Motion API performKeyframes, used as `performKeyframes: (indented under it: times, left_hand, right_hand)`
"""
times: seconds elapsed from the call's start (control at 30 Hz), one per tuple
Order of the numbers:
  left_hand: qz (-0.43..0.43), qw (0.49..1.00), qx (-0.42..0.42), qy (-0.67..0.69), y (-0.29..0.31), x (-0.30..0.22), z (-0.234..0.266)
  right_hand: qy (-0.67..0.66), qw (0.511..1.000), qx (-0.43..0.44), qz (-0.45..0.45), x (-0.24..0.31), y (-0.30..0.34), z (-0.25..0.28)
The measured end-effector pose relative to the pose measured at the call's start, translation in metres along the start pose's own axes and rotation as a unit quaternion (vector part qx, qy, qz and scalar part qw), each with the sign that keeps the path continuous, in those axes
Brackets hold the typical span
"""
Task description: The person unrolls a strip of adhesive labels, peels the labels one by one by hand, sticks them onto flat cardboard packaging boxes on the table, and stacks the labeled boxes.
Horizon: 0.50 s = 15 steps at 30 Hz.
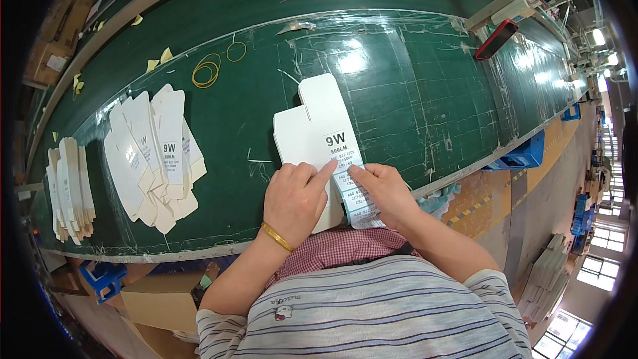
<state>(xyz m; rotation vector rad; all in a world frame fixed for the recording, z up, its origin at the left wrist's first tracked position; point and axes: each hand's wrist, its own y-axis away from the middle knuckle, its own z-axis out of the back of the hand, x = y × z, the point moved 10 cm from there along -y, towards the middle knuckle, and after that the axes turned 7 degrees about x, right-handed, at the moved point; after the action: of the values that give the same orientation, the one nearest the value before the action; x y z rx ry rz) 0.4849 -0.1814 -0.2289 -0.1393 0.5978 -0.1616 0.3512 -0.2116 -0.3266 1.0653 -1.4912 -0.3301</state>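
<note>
A flat white folded carton (307,136) with dark printing lies on the green table right in front of me. My left hand (296,199) rests on it, index finger stretched out to the edge of a pale printed label, the other fingers loosely bent. My right hand (389,194) pinches a strip of labels (359,201) between thumb and finger at the carton's right edge. The strip hangs down toward my lap, its top label lying against the carton. Whether that label is fully stuck down, I cannot tell.
On the left lie a fanned pile of flat white cartons (143,166) and a neater stack (68,193). Yellow rubber bands (207,72) sit beyond the pile. A red-edged phone-like object (496,39) stands at the far right. Blue stools (525,155) are beside the table's near edge (458,171).
</note>
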Motion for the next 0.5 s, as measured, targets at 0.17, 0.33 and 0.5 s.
performKeyframes:
  times: [0.17, 0.33, 0.5]
  left_hand:
    - [0.005, 1.0, 0.024, -0.01, -0.005, -0.001, -0.002]
    - [-0.045, 0.998, 0.031, -0.027, -0.012, -0.007, 0.001]
    - [-0.077, 0.994, 0.058, -0.054, -0.016, -0.01, -0.007]
  right_hand:
    - [-0.003, 1.0, 0.0, 0.002, -0.001, -0.002, 0.001]
    - [0.006, 1.0, 0.004, 0.0, -0.001, -0.002, 0.001]
    - [0.021, 1.0, 0.001, 0.002, -0.003, -0.003, 0.003]
